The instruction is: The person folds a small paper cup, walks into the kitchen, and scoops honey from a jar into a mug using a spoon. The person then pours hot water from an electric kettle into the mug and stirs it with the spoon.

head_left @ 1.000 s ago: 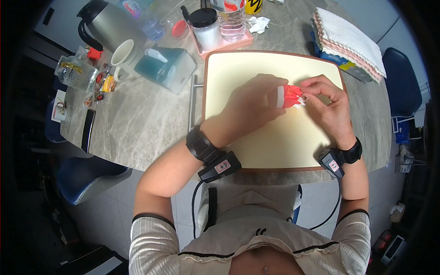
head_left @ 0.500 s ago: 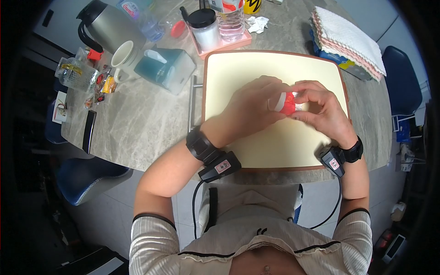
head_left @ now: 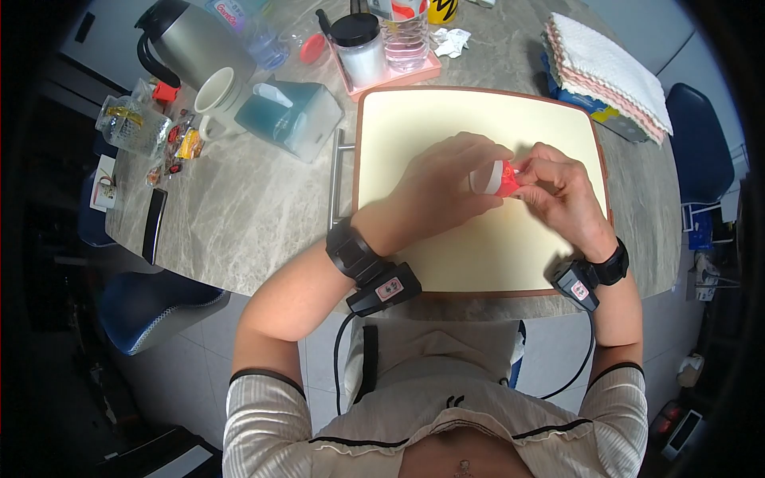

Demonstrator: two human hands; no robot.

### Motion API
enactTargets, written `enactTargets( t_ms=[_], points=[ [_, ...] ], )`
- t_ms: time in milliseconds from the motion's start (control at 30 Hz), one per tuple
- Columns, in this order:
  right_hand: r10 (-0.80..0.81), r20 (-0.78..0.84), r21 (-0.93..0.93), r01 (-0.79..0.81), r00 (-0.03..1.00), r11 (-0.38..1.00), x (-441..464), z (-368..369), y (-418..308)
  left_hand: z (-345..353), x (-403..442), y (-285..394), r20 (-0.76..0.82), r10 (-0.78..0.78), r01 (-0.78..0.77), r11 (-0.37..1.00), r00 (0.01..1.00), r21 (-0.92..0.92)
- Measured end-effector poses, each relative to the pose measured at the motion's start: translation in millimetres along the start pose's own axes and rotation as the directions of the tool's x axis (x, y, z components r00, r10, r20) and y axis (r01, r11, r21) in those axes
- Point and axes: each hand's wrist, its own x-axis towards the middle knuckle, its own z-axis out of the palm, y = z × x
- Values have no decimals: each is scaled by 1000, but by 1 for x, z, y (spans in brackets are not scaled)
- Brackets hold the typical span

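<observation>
A small item, white at one end and red at the other point(head_left: 505, 178), is held between my two hands above the cream board. I cannot make out its exact kind. My left hand point(head_left: 446, 182) wraps its fingers and thumb around the white end and hides part of it. At the red end, the thumb and fingers of my right hand point(head_left: 564, 190) are pinched together on the edge. Beneath both hands lies the cream board point(head_left: 478, 259), which has a brown rim. A metal handle point(head_left: 338, 187) sits along its left side.
Beyond the board, a pink tray point(head_left: 398, 83) carries a black-lidded jar point(head_left: 360, 60) and a water bottle. To the left stand a teal tissue box point(head_left: 295, 119), a ribbed mug point(head_left: 219, 99), a steel jug point(head_left: 195, 48) and a glass point(head_left: 135, 127). Folded towels point(head_left: 610, 76) lie at right.
The fingers of my right hand have closed from a wide curve into a tight pinch at the item's red end. My left hand keeps its hold in nearly the same place.
</observation>
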Motion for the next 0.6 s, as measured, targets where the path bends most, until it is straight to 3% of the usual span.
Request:
enactTargets(
  t_ms=[67, 367, 600],
  points=[
    [-49, -10, -77, 48, 999, 996, 0, -1, 1, 0, 0, 1, 8, -7, 7, 1000, 1000, 9],
    [34, -47, 41, -32, 998, 999, -4, -1, -7, 6, -1, -1, -41, -70, 73, 995, 997, 62],
    [-9, -83, 52, 13, 997, 999, -1, 0, -9, 3, -2, 1, -67, -137, 138, 990, 988, 7]
  ],
)
